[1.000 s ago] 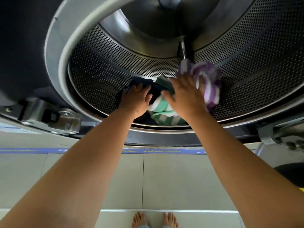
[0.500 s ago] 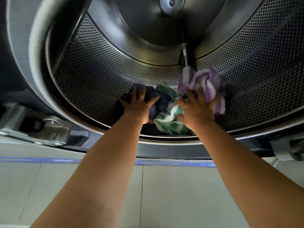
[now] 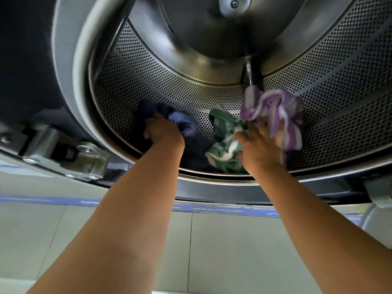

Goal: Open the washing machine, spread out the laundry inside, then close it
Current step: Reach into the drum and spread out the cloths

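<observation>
Low in the drum point(image 3: 148, 90) of the washing machine point(image 3: 63, 60), centre frame, both bare hands reach through the open doorway into the laundry.

Left hand point(image 3: 164, 132): clenched, knuckles up, fingers curled into a dark navy garment point(image 3: 182, 123); a paler blue fold bulges out just right of the fist.

Right hand point(image 3: 259, 148): partly closed, fingers spread and bent, gripping a purple-and-white striped cloth point(image 3: 273, 109) that bunches up above and to the right of it. Thumb side presses against a green-and-white striped cloth point(image 3: 224, 143), which lies crumpled on the drum floor between the two hands. Whether the thumb pinches that cloth, cannot tell.

Drum wall: perforated metal, small round holes in even rows, with smooth raised ribs. Back plate smooth and shiny, with a domed hub and screw at top centre. Door rim a thick grey ring.

Lower left: a metal hinge bracket point(image 3: 84, 160) with bolts.

Below the opening: a blue strip point(image 3: 212, 210) with yellowish lettering, too blurred to read. Pale floor tiles point(image 3: 222, 251) at bottom.
</observation>
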The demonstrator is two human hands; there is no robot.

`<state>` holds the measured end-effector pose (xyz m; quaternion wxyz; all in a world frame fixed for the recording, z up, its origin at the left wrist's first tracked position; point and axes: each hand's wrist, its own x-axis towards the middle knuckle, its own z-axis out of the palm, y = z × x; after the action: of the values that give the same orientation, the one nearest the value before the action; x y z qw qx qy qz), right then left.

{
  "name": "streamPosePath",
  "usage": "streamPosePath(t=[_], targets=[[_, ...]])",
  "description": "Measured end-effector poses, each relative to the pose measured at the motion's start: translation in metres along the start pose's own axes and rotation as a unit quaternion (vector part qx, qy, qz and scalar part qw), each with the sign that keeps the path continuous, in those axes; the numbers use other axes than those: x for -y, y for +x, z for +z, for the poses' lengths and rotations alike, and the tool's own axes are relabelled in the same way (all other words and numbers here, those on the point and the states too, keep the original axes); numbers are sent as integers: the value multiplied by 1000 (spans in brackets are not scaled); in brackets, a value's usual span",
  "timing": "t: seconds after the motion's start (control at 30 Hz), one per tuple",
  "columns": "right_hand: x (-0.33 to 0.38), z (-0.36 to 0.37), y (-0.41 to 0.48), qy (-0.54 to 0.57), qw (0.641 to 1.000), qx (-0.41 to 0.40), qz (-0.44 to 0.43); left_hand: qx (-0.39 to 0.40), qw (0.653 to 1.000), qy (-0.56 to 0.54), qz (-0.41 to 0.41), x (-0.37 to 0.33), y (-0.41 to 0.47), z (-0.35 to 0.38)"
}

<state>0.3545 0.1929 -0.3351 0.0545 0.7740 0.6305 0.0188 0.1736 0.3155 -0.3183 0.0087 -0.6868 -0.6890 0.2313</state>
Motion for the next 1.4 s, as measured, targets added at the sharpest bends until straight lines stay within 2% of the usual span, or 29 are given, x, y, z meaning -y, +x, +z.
streamPosePath(t=[0.07,0.13,0.23,0.3,0.37,0.5,0.6,0.7,0.8,0.9,0.97,1.03,1.07,1.13,1.23,1.33,1.4], targets=[[4,-1,0,-7,999,-38,-30,23,999,29,4,1,-2,-9],[8,-2,2,-16,998,-44,-45,62,994,82,35,-3,-8,-16],[10,2,8,-60,996,27,-56,28,969,217,117,-8,-15,-13],[12,4,15,-102,989,77,-79,-1,952,252,174,-5,-14,-1],[15,6,22,-117,980,122,-105,23,963,207,172,2,-7,8],[25,13,29,-102,969,168,-146,78,983,149,67,2,4,2],[32,16,43,-48,980,182,-70,112,983,146,16,-5,4,-7],[41,19,55,-68,989,133,-23,121,979,162,16,-6,4,-9],[44,21,56,11,992,120,23,111,981,160,23,-2,-1,-10],[39,19,55,77,991,100,-33,116,981,151,30,-1,-9,-9],[28,7,54,119,991,34,-50,108,988,100,37,-1,-14,-5],[10,-4,55,111,992,-44,-29,95,993,50,55,-3,-19,-1],[-1,-8,56,80,995,-56,-11,90,993,33,66,-4,-22,0],[-25,-11,55,11,999,-9,30,71,994,10,76,-10,-28,2],[-50,-8,47,4,988,123,96,10,994,-36,103,-23,-37,5],[-47,-2,35,26,978,155,136,-69,966,-102,227,-38,-45,11],[-43,-5,27,18,971,173,163,-81,933,-109,333,-48,-50,14]])
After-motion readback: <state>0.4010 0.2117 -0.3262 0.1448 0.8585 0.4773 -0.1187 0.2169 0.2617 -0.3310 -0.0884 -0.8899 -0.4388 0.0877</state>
